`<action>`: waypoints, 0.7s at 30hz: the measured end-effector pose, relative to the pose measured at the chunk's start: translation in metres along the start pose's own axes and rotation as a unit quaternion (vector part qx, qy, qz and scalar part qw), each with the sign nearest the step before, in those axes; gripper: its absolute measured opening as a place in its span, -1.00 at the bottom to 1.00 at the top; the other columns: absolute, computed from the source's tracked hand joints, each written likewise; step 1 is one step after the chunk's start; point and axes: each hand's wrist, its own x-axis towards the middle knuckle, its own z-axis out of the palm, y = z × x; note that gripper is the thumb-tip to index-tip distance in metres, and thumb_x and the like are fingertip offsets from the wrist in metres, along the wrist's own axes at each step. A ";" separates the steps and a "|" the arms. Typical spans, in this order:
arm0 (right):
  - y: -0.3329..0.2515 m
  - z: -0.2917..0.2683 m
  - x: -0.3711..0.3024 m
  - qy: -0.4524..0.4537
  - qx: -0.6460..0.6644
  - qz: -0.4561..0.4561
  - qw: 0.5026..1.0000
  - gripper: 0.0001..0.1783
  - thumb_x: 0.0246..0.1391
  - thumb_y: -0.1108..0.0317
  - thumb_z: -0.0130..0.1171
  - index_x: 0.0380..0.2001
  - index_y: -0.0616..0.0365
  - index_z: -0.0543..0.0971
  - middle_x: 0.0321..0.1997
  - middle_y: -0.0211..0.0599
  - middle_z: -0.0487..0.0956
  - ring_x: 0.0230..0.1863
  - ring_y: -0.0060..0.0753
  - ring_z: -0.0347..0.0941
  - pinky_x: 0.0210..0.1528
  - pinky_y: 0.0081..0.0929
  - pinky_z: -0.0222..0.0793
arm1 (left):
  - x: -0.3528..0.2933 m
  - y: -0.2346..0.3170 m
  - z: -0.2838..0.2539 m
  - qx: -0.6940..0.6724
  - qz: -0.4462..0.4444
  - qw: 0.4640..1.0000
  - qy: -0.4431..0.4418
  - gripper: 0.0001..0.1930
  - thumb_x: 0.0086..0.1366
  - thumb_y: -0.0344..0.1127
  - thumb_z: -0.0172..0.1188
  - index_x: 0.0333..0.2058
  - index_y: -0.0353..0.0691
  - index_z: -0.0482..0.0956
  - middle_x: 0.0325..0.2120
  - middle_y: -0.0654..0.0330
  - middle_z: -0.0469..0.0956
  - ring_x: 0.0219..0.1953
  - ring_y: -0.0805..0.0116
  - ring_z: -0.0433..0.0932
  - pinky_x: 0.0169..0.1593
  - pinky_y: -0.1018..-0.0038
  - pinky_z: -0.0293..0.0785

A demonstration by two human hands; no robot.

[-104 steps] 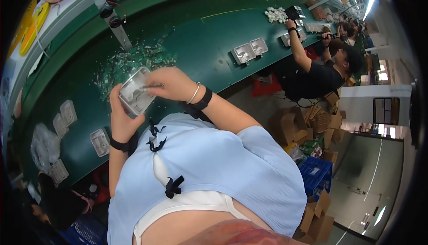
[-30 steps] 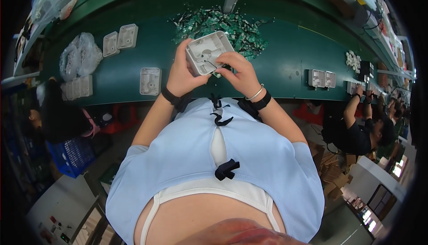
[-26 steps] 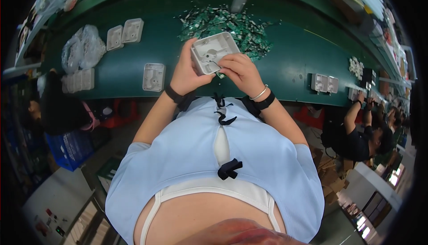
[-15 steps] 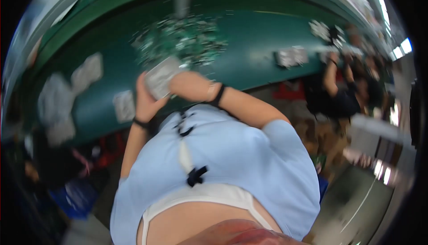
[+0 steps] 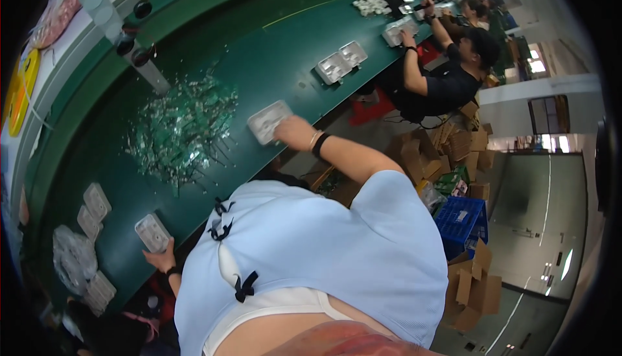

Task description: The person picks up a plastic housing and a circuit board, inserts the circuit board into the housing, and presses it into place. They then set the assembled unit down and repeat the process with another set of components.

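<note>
My right hand (image 5: 297, 133) grips the near edge of a white rectangular plastic housing (image 5: 264, 120), like a shallow shell, just over the green bench top. Its fingertips are partly hidden against the shell. Farther left, my left hand (image 5: 161, 258) has its thumb and fingers at the near end of a second white plastic housing (image 5: 151, 229) by the bench's front edge. Between the two, farther in on the bench, lies a wide pile of small green circuit boards (image 5: 184, 129) with thin leads sticking out.
More white housings (image 5: 334, 67) rest to the right, near a co-worker (image 5: 453, 64) in black handling similar parts. At left are further housings (image 5: 96, 202) and a clear plastic bag (image 5: 72, 259). A grey post (image 5: 146, 71) rises behind the pile. Cardboard boxes and a blue crate (image 5: 461, 220) stand behind.
My hands have parted: the right has carried a housing rightward from the pile's front, and the left has gone to the housing on the left. The view has turned right.
</note>
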 end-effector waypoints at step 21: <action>0.153 0.000 -0.072 -0.033 -0.049 0.249 0.967 -0.75 0.20 0.42 0.07 -0.14 -0.03 0.68 -0.03 -0.33 0.67 -0.14 -0.05 0.66 -0.14 -0.16 0.61 | -0.007 0.055 0.012 -0.138 -0.186 0.973 0.013 0.10 -0.28 -0.06 0.73 0.19 -0.55 0.39 0.15 -0.32 0.47 0.16 -0.16 0.51 0.28 0.15 0.42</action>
